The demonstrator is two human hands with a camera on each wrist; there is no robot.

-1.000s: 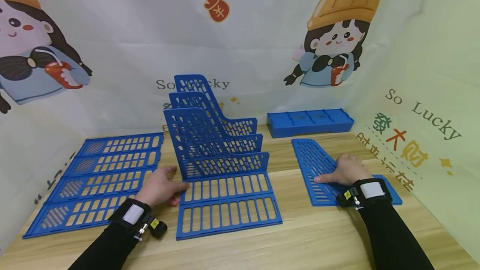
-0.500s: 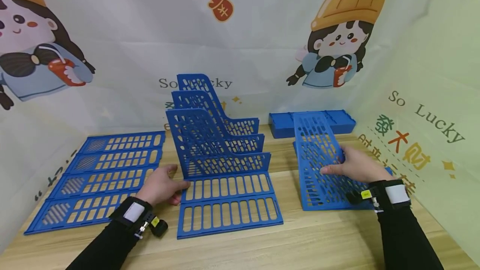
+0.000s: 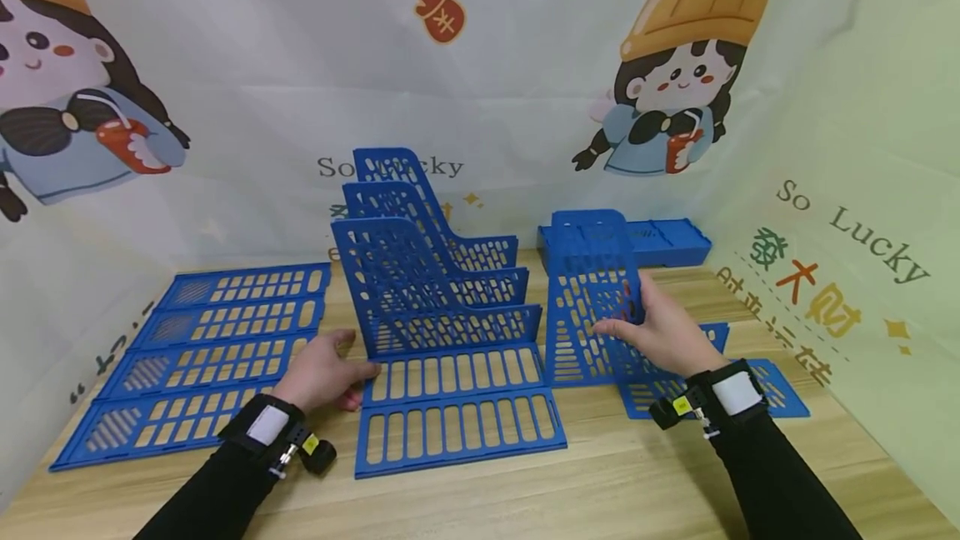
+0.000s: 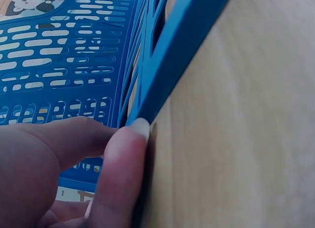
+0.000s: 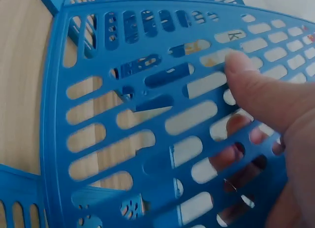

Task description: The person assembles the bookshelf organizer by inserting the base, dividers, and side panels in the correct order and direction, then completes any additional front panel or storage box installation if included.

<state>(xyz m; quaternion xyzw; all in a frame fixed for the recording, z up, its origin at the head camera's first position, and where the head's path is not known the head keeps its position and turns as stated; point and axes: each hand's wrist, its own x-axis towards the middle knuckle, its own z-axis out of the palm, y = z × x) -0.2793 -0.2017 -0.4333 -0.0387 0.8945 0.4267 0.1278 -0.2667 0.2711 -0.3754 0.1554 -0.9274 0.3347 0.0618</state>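
My left hand pinches the left edge of a blue slotted base with thumb and finger. In the left wrist view the thumb and finger of the left hand meet at the base's rim. Three blue perforated file-rack dividers stand upright in a row on that base, toward its back. My right hand grips another perforated divider, raised upright beside the base's right side. In the right wrist view its thumb lies across the near face of this divider, with other fingers visible through the slots.
More blue perforated panels lie flat at the right, below my right hand. Several slotted panels lie side by side at the left. A long blue ribbed piece rests by the back cloth.
My right hand has lifted a divider from the flat panels at the right, raised it upright and carried it left toward the base. The left hand keeps its hold on the base.
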